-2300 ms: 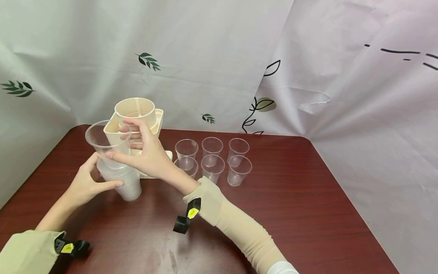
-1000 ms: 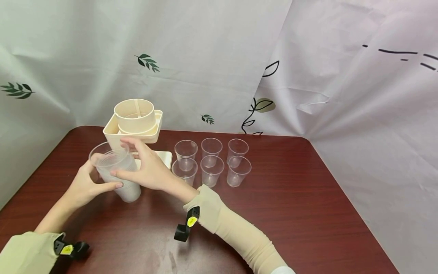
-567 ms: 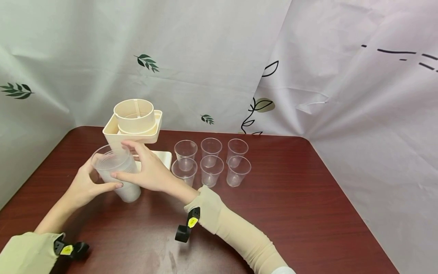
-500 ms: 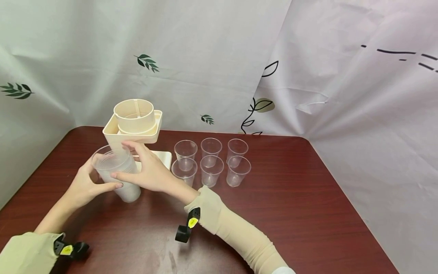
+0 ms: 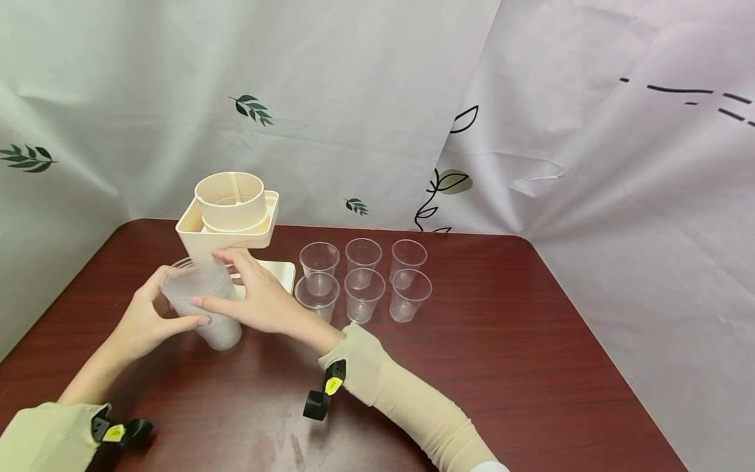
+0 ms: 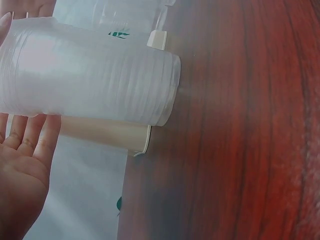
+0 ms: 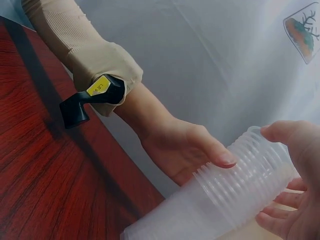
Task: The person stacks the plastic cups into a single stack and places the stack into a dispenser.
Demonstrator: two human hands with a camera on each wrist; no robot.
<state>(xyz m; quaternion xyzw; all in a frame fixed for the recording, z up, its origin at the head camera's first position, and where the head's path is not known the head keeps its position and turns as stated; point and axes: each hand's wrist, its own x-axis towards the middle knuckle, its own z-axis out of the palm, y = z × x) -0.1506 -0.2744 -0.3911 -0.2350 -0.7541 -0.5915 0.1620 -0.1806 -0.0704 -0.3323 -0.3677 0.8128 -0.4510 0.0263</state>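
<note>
The left hand [image 5: 146, 321] curls its grip round a stack of clear cups [image 5: 200, 282] in front of the cream stand [image 5: 232, 215] on the worktop [image 5: 489, 354], while the right hand [image 5: 259, 300] pinches it near the rims.

The head view looks forward and down across the wood-grained table [image 5: 531, 341]. Both wrist views, close and tilted, share the plastic-cup stack [image 6: 95, 75], upper left in the left one.

Smooth plastic cup stack [image 6: 95, 75], glossy wood-grain tabletop [image 5: 507, 367]
</note>
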